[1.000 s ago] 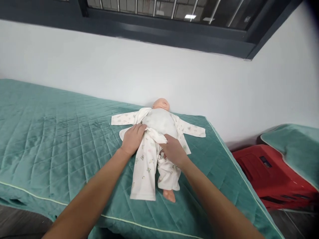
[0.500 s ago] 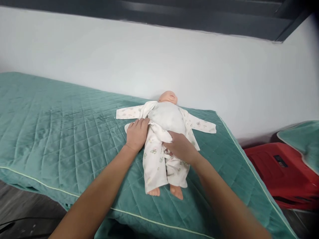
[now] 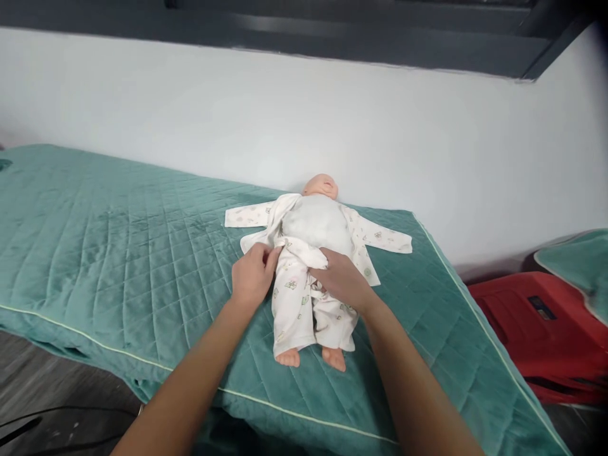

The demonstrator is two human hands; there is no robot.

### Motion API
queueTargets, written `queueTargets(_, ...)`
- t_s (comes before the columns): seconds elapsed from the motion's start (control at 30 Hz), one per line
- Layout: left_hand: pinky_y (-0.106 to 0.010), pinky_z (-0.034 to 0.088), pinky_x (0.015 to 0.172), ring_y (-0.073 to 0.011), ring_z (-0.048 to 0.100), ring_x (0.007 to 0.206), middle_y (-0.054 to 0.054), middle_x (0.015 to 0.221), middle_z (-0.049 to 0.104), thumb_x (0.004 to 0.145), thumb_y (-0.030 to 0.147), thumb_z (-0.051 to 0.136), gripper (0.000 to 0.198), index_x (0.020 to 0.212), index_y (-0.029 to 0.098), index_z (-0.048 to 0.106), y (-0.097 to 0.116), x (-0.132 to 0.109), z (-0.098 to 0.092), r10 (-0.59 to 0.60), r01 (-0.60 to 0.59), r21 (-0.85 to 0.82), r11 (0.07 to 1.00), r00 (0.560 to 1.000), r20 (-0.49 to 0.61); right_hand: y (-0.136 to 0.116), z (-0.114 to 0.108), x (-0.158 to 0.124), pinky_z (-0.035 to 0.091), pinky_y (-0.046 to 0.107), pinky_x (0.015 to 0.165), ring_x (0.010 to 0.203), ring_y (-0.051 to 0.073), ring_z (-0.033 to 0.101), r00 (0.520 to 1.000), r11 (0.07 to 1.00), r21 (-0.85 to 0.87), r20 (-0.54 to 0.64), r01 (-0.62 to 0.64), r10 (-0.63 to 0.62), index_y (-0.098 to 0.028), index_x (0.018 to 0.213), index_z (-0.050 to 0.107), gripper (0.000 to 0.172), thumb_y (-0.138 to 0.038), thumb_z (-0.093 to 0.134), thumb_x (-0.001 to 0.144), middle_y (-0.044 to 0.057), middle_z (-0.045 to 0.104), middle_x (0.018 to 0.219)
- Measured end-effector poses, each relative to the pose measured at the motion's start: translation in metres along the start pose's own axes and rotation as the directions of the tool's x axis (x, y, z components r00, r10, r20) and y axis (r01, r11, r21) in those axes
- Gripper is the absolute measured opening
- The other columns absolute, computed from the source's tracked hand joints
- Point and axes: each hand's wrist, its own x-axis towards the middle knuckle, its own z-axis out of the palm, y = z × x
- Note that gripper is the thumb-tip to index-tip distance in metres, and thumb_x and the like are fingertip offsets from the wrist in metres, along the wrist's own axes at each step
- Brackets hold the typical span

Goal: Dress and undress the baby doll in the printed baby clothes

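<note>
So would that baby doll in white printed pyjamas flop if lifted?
Probably floppy: the baby doll lies with sleeves splayed flat. Its white printed trousers bunch in the left hand and right hand, so cloth may slip. Flat on the green quilted cover, it likely won't roll.

The printed trousers (image 3: 295, 304) rode up until both doll feet (image 3: 288, 358) showed; the left hand (image 3: 251, 277) slipped outward to the hip, seemingly pinching the waistband.

Care-training room: green quilted bed (image 3: 118, 240), baby doll (image 3: 313, 253), barred window frame (image 3: 332, 38).
</note>
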Motion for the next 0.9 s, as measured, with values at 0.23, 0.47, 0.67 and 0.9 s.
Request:
queueTargets(0.23, -0.028, 0.035, 0.066, -0.0167, 0.053, 0.066, 0.0, 0.068, 0.059, 0.1, 0.049, 0.032, 0.044, 0.069, 0.021, 0.047, -0.009, -0.035, -0.014, 0.172, -0.132, -0.164, 0.978, 0.949, 0.264, 0.0, -0.003, -0.004, 0.044, 0.027, 0.057, 0.063, 0.017, 0.061, 0.999, 1.0, 0.02, 0.033, 0.022, -0.023, -0.023, 0.087, 0.059, 0.012, -0.033, 0.056, 0.082, 0.001, 0.067, 0.083)
queueTargets(0.47, -0.028, 0.031, 0.06, -0.017, 0.053, 0.065, -0.001, 0.068, 0.057, 0.101, 0.044, 0.031, 0.04, 0.072, 0.021, 0.048, -0.004, -0.024, -0.01, 0.149, -0.138, -0.07, 0.988, 0.968, 0.202, 0.003, -0.001, -0.003, 0.045, 0.027, 0.054, 0.059, 0.016, 0.061, 1.0, 0.999, 0.054, 0.024, 0.001, -0.003, -0.023, 0.083, 0.056, 0.013, -0.035, 0.058, 0.082, 0.0, 0.065, 0.078)
queueTargets(0.67, -0.029, 0.033, 0.061, -0.0189, 0.057, 0.069, -0.003, 0.073, 0.061, 0.099, 0.045, 0.036, 0.036, 0.08, 0.021, 0.055, -0.002, -0.015, -0.009, 0.095, -0.087, -0.053, 0.995, 0.983, 0.159, 0.002, -0.003, -0.007, 0.043, 0.027, 0.054, 0.058, 0.016, 0.059, 1.0, 0.994, 0.109, 0.03, -0.009, 0.006, -0.023, 0.088, 0.057, 0.017, -0.039, 0.06, 0.083, 0.0, 0.066, 0.082)
queueTargets(0.9, -0.028, 0.046, 0.078, -0.0177, 0.061, 0.091, -0.003, 0.096, 0.069, 0.091, 0.037, 0.053, 0.021, 0.092, 0.022, 0.066, 0.027, 0.039, -0.025, 0.118, -0.104, -0.559, 0.822, 0.993, -0.011, -0.009, -0.056, 0.009, 0.04, 0.027, 0.06, 0.07, 0.017, 0.054, 0.933, 0.986, 0.037, 0.321, 0.163, -0.166, -0.021, 0.083, 0.065, 0.031, -0.052, 0.062, 0.082, 0.0, 0.064, 0.079)
